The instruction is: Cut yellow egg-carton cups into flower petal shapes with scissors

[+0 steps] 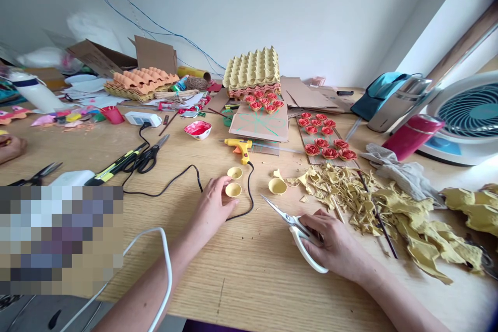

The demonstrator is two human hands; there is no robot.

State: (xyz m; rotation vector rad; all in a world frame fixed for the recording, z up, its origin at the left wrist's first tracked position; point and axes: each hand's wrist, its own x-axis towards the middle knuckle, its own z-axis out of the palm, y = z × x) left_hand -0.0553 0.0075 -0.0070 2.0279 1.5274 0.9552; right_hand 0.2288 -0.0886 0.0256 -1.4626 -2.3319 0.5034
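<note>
My left hand (215, 201) has its thumb and fingers closed around a small yellow egg-carton cup (233, 191) at the table's middle. Just beyond it stands a second cup (234, 174), close to my fingertips. In my right hand (330, 241) is a pair of scissors (305, 254) with white handles, its blades pointing away to the left and close together. A third, slightly larger cup (277, 187) sits past the scissor tips, beside a torn scrap (276, 173).
Yellow cuttings (358, 202) spread on the right. A yellow glue gun (241, 148) lies ahead, its black cord (251, 192) looping by the cups. Red paper roses (321, 142) rest on cardboard. Black scissors (146, 158) lie left; a co-worker's hand (11, 148) shows at the left edge.
</note>
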